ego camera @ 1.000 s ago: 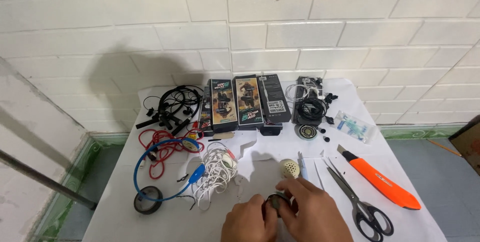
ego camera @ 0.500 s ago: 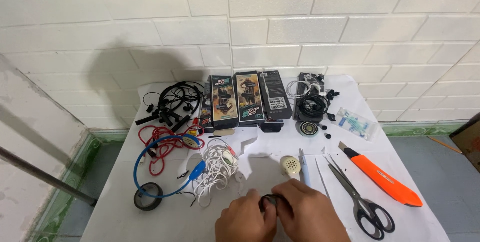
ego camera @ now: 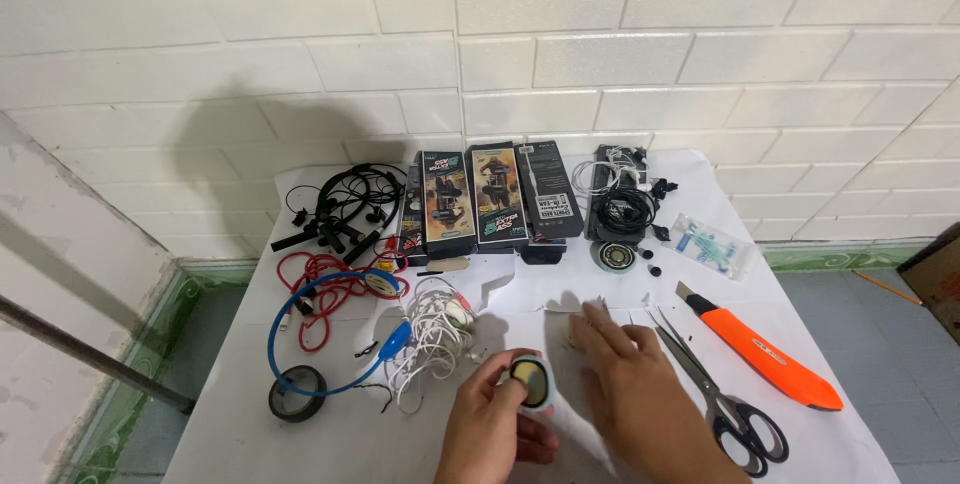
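Currently left hand [ego camera: 495,424] pinches round earpad disc [ego camera: 532,384] at table's 6 o'clock, face tilted up for viewing. Right hand [ego camera: 640,399] flat, fingers spread, empty, approx touching small pale piece [ego camera: 573,332]; scissors [ego camera: 715,394] at 3 o'clock.

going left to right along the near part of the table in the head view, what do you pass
Black tape roll → tangle of white cables → left hand holding a small round earpiece → right hand → black-handled scissors → orange utility knife.
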